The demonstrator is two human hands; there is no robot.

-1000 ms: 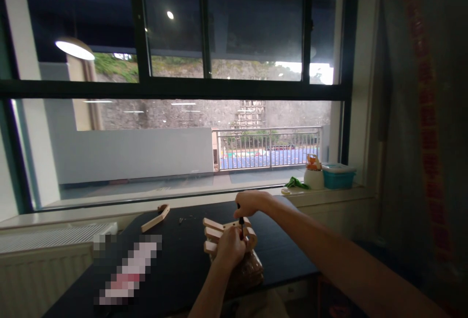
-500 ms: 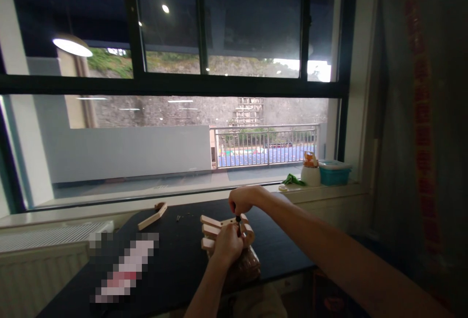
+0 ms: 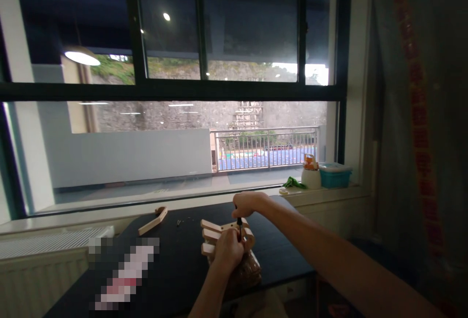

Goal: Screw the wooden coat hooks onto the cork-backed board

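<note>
My right hand [image 3: 245, 204] is closed around the black handle of a screwdriver [image 3: 239, 221], which points down at a pale wooden assembly [image 3: 210, 234]. That assembly has several angled arms with rounded ends and dark holes in a crosspiece. Closed on its near side is my left hand [image 3: 229, 249], fingers close to the screwdriver's tip; they hide the tip and whatever it meets. Beneath the wood lies a brown package in shiny clear wrap [image 3: 248, 271], at the table's front edge.
On the black table [image 3: 175, 269] are a loose bent wooden piece [image 3: 153, 221], small screws [image 3: 178, 223] and a pixelated pink-white item [image 3: 127, 274]. The windowsill holds a green cloth [image 3: 293, 182], a white pot [image 3: 310, 177] and a teal box [image 3: 335, 177]. A radiator [image 3: 54, 245] stands left.
The view has tilted slightly, so the scene sits a little lower. My right hand's grip on the screwdriver has turned slightly; my left hand stays on the wood.
</note>
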